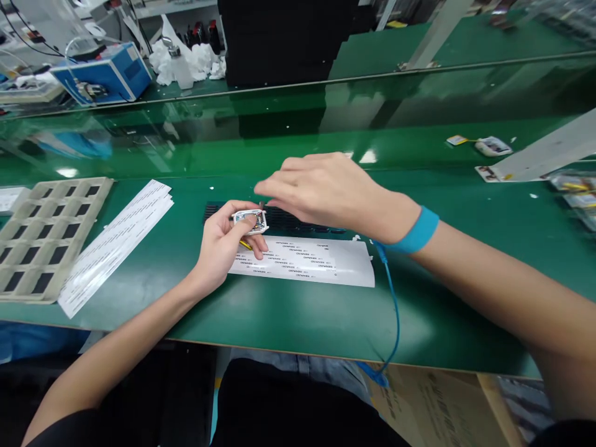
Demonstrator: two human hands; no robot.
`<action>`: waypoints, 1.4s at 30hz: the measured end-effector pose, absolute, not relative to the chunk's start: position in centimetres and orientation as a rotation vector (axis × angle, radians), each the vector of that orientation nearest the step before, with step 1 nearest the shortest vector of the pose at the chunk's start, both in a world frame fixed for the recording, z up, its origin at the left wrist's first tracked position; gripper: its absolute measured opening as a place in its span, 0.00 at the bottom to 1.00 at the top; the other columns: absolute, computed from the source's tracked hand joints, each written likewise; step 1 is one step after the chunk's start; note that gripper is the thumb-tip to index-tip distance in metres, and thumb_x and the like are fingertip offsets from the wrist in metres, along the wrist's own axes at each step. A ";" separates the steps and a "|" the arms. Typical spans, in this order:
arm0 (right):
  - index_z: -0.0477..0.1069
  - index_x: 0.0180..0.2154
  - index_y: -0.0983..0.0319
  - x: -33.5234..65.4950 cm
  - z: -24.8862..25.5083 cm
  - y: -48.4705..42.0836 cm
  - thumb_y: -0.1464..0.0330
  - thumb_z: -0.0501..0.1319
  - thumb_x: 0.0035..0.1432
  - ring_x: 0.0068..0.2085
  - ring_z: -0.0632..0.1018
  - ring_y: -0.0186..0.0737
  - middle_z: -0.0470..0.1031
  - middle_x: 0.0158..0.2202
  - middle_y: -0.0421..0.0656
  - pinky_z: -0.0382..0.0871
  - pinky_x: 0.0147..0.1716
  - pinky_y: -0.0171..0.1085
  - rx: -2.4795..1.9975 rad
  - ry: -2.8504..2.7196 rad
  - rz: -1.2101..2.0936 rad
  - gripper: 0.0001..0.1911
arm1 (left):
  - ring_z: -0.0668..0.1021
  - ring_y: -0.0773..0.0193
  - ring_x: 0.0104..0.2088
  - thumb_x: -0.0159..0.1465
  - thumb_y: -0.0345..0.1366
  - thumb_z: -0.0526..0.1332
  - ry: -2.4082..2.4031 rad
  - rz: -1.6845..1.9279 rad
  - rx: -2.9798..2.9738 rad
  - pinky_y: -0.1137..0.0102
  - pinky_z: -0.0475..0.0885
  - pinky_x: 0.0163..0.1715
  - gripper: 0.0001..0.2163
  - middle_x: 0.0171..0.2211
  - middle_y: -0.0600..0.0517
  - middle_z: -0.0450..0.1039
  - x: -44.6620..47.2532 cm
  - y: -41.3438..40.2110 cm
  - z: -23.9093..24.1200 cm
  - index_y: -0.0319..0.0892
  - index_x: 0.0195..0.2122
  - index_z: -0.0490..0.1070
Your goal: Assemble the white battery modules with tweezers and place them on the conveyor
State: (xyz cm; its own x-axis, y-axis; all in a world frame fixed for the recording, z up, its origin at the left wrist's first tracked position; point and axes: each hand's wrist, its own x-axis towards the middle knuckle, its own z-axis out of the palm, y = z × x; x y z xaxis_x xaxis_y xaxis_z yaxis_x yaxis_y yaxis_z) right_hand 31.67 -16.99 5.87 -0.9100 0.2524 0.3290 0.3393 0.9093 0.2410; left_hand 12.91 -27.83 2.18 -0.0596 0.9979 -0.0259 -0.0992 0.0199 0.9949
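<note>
My left hand (218, 243) is closed around a small white electronic housing (251, 221) with metallic parts showing inside it. The thumb presses on its open face. Just below, by the fingers, a bit of something yellow (245, 244) sticks out. My right hand (316, 189), with a blue wrist strap (421, 230) on its wrist, hovers over the housing's upper right side. Its fingers are drawn together; a small dark tip (262, 204) shows beneath them, too little to name. Under both hands lie a printed white label sheet (344, 264) and a black ridged strip (288, 218).
At left are a compartment tray (51, 236) with dark pieces and more label sheets (116, 245). A blue strap cord (395, 304) hangs over the front edge. A white housing with a battery (493, 146) lies back right, near a slanted white post (549, 149). Behind stands a blue machine (109, 73).
</note>
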 end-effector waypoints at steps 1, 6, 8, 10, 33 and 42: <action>0.75 0.48 0.60 31.4 6.0 -17.6 0.73 0.50 0.75 0.37 0.75 0.44 0.81 0.36 0.44 0.53 0.30 0.41 -0.417 -2.796 -0.434 0.15 | 0.77 0.64 0.15 0.62 0.40 0.66 1.191 1.287 1.095 0.71 0.73 0.18 0.10 0.18 0.55 0.77 12.9 -27.8 2.2 0.42 0.40 0.71; 0.74 0.44 0.61 31.2 5.7 -18.3 0.71 0.49 0.78 0.32 0.71 0.40 0.78 0.31 0.42 0.48 0.28 0.41 -0.444 -2.750 -0.460 0.15 | 0.76 0.65 0.14 0.62 0.39 0.66 1.195 1.304 1.107 0.72 0.72 0.17 0.08 0.17 0.56 0.76 13.0 -27.9 2.2 0.43 0.38 0.70; 0.75 0.42 0.60 31.3 5.7 -18.2 0.72 0.46 0.79 0.32 0.71 0.38 0.78 0.32 0.41 0.49 0.28 0.40 -0.394 -2.747 -0.413 0.19 | 0.75 0.65 0.13 0.62 0.39 0.66 1.208 1.343 1.104 0.72 0.70 0.16 0.08 0.16 0.57 0.75 13.1 -28.0 2.1 0.44 0.37 0.69; 0.74 0.41 0.60 31.3 5.9 -18.1 0.73 0.44 0.80 0.32 0.71 0.37 0.78 0.33 0.40 0.50 0.28 0.40 -0.330 -2.765 -0.371 0.22 | 0.74 0.65 0.13 0.61 0.40 0.67 1.219 1.399 1.104 0.72 0.68 0.15 0.09 0.16 0.58 0.74 13.0 -28.0 2.1 0.45 0.36 0.68; 0.76 0.48 0.60 31.1 5.2 -18.3 0.75 0.47 0.79 0.29 0.74 0.36 0.84 0.39 0.40 0.61 0.26 0.39 -0.239 -2.605 -0.624 0.19 | 0.74 0.67 0.13 0.62 0.40 0.66 1.240 1.472 1.090 0.74 0.68 0.14 0.09 0.15 0.59 0.73 12.9 -28.0 1.7 0.43 0.39 0.69; 0.75 0.49 0.59 31.5 5.2 -17.9 0.73 0.48 0.79 0.31 0.76 0.37 0.83 0.42 0.43 0.62 0.27 0.41 -0.166 -2.715 -0.548 0.16 | 0.73 0.68 0.12 0.63 0.39 0.66 1.161 1.516 1.102 0.76 0.67 0.13 0.08 0.15 0.58 0.74 12.7 -27.7 1.0 0.43 0.38 0.69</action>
State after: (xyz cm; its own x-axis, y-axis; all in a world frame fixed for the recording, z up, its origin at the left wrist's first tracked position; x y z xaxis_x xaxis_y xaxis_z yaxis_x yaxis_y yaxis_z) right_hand 31.51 -17.90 5.16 -0.9265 0.0422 0.3738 0.1839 0.9177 0.3522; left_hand 12.75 -27.72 1.05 -0.1941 0.9733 0.1227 -0.1353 -0.1504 0.9793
